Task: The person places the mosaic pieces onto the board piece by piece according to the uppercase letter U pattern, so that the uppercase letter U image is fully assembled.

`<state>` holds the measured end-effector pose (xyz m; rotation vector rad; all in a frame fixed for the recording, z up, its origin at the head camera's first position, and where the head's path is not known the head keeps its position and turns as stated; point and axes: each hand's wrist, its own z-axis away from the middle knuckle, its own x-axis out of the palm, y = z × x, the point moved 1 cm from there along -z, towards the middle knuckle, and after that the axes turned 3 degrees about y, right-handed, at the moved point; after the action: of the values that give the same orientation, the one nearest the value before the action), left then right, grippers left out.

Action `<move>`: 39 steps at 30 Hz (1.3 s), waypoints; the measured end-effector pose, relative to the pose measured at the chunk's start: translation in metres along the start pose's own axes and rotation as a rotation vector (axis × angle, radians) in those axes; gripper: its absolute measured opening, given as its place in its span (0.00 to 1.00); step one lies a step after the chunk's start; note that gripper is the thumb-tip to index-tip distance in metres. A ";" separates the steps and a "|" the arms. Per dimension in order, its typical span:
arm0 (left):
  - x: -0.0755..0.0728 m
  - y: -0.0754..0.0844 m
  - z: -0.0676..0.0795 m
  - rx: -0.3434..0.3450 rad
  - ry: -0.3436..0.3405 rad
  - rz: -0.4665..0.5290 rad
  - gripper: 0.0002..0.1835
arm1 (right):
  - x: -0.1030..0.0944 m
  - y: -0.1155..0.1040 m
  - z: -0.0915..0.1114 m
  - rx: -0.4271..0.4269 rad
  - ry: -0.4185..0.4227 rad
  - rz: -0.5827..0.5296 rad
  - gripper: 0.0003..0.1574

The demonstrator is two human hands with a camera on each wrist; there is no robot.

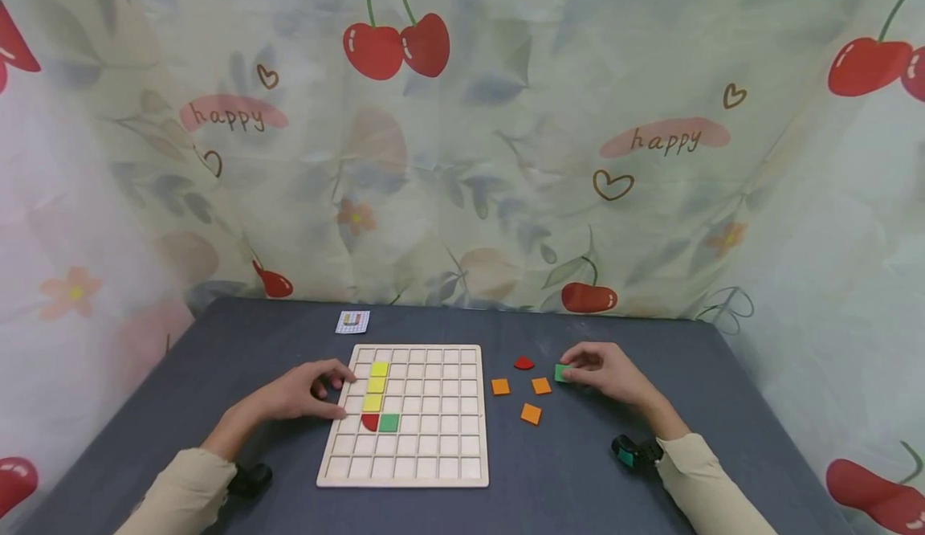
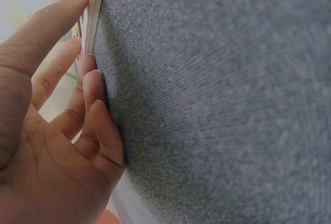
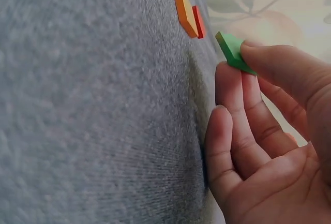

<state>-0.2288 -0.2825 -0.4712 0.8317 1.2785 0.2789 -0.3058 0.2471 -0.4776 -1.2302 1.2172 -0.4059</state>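
Between thumb and fingers, my right hand (image 1: 610, 370) pinches a green square tile (image 1: 560, 373), to the right of the loose pieces. The right wrist view shows this green tile (image 3: 232, 51) tilted, the thumb on one face and fingertips behind it. My left hand (image 1: 307, 390) rests at the left edge of a pale wooden grid board (image 1: 433, 443), thumb and fingertips at its rim. On the board, three yellow square tiles (image 1: 373, 385) form a column. Below them lie a red quarter-round tile (image 1: 370, 422) and a green square tile (image 1: 389, 422) side by side.
Right of the board lie three orange square tiles (image 1: 531, 414) and a red rounded piece (image 1: 523, 363). A small card with a coloured pattern (image 1: 352, 322) lies behind the board on the dark grey tabletop (image 1: 564, 471). A printed curtain (image 1: 462, 157) surrounds the table.
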 end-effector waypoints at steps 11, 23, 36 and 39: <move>0.000 0.000 0.002 -0.004 -0.005 -0.004 0.26 | 0.011 -0.005 0.005 0.005 -0.037 -0.024 0.13; 0.000 0.000 0.002 -0.020 -0.005 0.008 0.26 | 0.033 -0.019 0.005 -0.050 -0.075 -0.059 0.12; -0.002 0.001 0.000 -0.017 -0.008 0.020 0.26 | 0.048 -0.029 0.002 -0.016 -0.066 -0.046 0.11; -0.002 0.002 0.000 -0.017 -0.009 0.022 0.26 | 0.051 -0.031 0.002 -0.007 -0.083 -0.077 0.11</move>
<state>-0.2290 -0.2821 -0.4683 0.8321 1.2582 0.3026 -0.2741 0.1965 -0.4754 -1.2905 1.1038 -0.4036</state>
